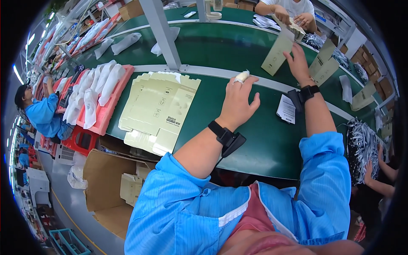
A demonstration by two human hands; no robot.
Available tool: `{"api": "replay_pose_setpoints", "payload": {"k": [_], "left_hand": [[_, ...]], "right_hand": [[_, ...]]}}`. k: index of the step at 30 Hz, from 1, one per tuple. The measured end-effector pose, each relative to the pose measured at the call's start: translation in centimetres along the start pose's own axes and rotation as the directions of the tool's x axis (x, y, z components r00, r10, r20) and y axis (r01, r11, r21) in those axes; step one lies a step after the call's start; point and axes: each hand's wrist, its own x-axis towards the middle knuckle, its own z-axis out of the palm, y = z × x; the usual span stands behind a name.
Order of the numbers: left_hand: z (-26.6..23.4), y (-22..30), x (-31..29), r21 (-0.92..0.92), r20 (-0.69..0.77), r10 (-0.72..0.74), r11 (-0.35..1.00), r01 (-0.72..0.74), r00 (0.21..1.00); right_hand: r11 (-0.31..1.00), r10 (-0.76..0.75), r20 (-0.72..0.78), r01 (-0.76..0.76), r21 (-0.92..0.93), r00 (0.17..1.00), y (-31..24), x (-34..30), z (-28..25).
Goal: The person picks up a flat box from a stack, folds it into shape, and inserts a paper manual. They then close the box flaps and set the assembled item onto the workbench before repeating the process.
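Note:
My left hand (239,104) is over the green table (199,140), fingers apart and holding nothing. A whitish wrap (241,77) covers one of its fingertips. Farther out, my right hand (298,63) has its fingers stretched beside a pale yellow-green carton (277,54), which stands upright on the green belt (221,51). The thumb overlaps the carton's right edge; I cannot tell whether it touches. Below my right wrist lies a printed white leaflet (286,109). To the left of my left hand is a stack of flat, unfolded pale cartons (157,106).
White-wrapped items fill a pink tray (120,91) at the left. More upright cartons (325,63) stand right of my right hand. A metal post (159,34) rises beyond the flat stack. An open cardboard box (102,182) sits lower left. Co-workers (293,12) work across and beside me.

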Motion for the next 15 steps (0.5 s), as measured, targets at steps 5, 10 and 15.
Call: {"api": "replay_pose_setpoints", "payload": {"k": [5,10,15], "left_hand": [[0.1,-0.4,-0.5,-0.037,0.076,-0.063,0.997,0.066,0.995],[0.0,-1.0,0.0,-0.058,-0.005,-0.035,0.998,0.035,0.999],[-0.9,-1.4,0.3,-0.003,-0.076,-0.109,0.994,0.109,0.991]], "right_hand": [[0.996,0.062,-0.236,-0.044,0.081,0.97,-5.8,-0.7,-2.7],[0.934,-0.037,-0.044,0.05,0.352,0.998,-13.2,-6.1,-2.2],[0.552,0.189,0.422,-0.451,0.701,0.887,-18.3,-8.8,-0.3]]}}
